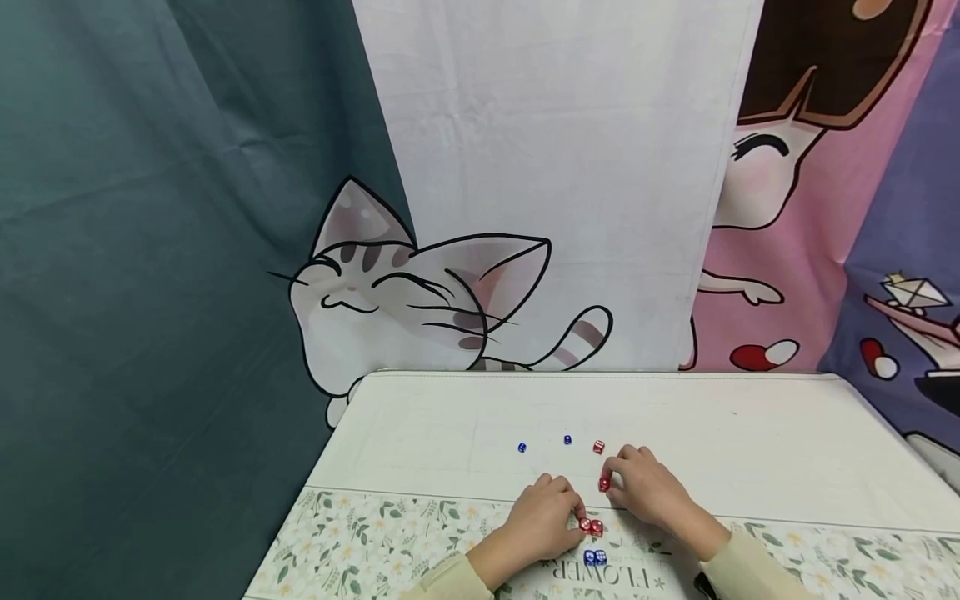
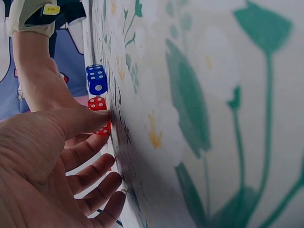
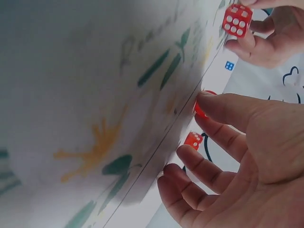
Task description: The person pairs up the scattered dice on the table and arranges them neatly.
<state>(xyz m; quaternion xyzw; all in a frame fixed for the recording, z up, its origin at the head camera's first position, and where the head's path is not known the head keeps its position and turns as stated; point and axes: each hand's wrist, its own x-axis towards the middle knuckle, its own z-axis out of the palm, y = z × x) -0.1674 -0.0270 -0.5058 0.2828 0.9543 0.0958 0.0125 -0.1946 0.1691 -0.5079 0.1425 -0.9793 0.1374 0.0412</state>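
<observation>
My left hand (image 1: pixel 542 518) pinches a red die (image 1: pixel 586 525) between thumb and forefinger, with its other fingers spread. A second red die (image 1: pixel 597 527) sits right beside that one, on the right. Farther back, my right hand (image 1: pixel 651 490) pinches another red die (image 1: pixel 604 483); in the right wrist view its thumb and forefinger partly cover this die (image 3: pixel 204 105). Just beyond the right fingertips lies one more red die (image 1: pixel 598 447). Two blue dice (image 1: pixel 595 557) stand side by side in front of the red pair, also visible as blue dice (image 2: pixel 97 79) in the left wrist view.
Two single blue dice, one (image 1: pixel 522 447) left of the other blue die (image 1: pixel 567 439), lie farther back on the white part of the table (image 1: pixel 420 433). A floral-patterned strip (image 1: pixel 375 533) covers the near part. Behind the table hangs a printed curtain (image 1: pixel 562 167).
</observation>
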